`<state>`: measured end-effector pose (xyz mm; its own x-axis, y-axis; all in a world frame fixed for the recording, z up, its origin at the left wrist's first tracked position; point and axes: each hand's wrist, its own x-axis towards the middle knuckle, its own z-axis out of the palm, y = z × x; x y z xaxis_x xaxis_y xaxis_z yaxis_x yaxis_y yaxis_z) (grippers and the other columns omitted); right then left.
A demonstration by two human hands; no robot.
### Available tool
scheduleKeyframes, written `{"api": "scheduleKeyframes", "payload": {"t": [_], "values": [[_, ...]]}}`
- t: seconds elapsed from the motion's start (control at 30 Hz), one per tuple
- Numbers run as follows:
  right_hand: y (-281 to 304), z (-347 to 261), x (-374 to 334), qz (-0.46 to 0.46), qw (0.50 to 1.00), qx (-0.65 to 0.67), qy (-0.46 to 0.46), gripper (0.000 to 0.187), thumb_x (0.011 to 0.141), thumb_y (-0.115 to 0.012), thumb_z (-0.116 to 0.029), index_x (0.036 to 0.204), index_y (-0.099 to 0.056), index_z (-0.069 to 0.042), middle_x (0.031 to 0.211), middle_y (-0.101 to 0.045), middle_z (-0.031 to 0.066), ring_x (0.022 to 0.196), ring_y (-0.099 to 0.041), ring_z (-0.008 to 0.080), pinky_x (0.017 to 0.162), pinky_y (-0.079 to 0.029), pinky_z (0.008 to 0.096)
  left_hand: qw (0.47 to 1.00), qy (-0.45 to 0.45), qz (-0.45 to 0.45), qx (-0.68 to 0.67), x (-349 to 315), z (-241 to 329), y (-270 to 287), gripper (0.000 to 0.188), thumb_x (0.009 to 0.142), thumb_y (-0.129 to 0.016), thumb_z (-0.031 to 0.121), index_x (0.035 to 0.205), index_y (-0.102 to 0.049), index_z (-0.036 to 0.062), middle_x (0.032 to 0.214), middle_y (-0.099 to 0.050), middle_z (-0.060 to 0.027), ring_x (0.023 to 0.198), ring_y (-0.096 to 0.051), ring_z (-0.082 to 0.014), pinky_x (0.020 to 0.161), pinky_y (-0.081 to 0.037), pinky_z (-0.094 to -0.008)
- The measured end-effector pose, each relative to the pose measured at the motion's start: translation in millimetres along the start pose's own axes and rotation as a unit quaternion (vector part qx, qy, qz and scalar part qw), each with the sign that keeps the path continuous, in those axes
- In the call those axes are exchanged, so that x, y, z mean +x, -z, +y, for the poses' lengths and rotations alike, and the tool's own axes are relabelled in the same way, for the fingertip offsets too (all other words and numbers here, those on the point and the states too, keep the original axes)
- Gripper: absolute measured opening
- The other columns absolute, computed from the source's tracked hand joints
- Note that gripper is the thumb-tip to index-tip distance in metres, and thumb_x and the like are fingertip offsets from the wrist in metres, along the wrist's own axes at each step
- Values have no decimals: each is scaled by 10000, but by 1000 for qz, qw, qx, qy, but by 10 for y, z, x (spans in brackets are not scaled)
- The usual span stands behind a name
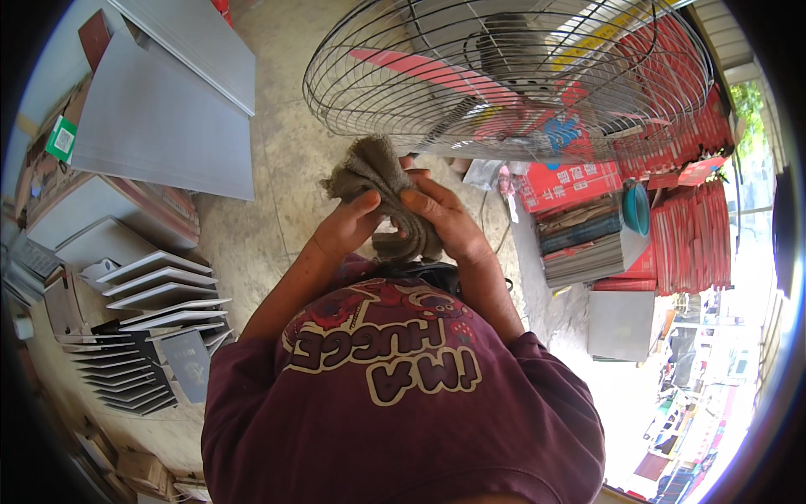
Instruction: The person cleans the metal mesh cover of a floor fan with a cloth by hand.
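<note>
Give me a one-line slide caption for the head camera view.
Left hand and right hand hold a bunched grey-brown cloth in front of a caged fan with pink blades.

Head-worn fisheye view, facing steeply down past the shirt (pixel 403 424) to the left hand (pixel 347 223) and right hand (pixel 447 220). The shirt lies nearest, the hands farther, the floor (pixel 273 134) beyond. The wide field bows at its margins.

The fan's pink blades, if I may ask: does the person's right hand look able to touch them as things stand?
Probably not: the wire guard encloses the pink blades, and its gaps look too narrow for a hand. The right hand is also holding the grey cloth.
</note>
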<state>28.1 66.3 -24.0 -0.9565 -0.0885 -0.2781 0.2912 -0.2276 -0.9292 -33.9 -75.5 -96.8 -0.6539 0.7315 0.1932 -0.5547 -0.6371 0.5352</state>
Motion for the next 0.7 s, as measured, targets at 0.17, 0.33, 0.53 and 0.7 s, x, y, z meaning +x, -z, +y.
{"api": "scheduleKeyframes", "payload": {"t": [0.17, 0.33, 0.53, 0.7], "values": [[21, -541, -71, 45, 984, -39, 168, 332, 887, -574, -189, 1149, -511, 5, 921, -597, 35, 773, -553, 74, 676, -463, 215, 994, 71, -44, 71, 33, -36, -85, 900, 699, -652, 579, 1342, -340, 31, 1274, -461, -84, 1174, -443, -205, 964, -337, -343], [531, -554, 153, 55, 956, 175, 228, 309, 896, -537, -255, 1073, -518, -2, 817, -597, 96, 668, -572, 156, 611, -482, 264, 987, 101, -37, 115, 30, 6, -141, 911, 721, -648, 543, 1365, -297, 2, 1291, -447, -126, 1196, -432, -223, 996, -313, -365], [966, 161, 360, 145, 892, 403, 143, 279, 900, -519, -277, 1006, -520, -18, 818, -577, 99, 693, -559, 181, 633, -495, 292, 986, 105, 12, 126, -2, -33, 38, 805, 789, -620, 473, 1361, -306, 2, 1305, -433, -115, 1213, -407, -199, 1006, -297, -333], [1194, 736, 452, 225, 860, 453, 60, 298, 901, -509, -262, 1048, -527, -4, 848, -609, 112, 730, -594, 201, 685, -521, 315, 979, 98, 67, 163, -16, -127, 153, 595, 873, -554, 361, 1315, -384, -1, 1279, -458, -97, 1196, -416, -180, 1002, -299, -315]]}}
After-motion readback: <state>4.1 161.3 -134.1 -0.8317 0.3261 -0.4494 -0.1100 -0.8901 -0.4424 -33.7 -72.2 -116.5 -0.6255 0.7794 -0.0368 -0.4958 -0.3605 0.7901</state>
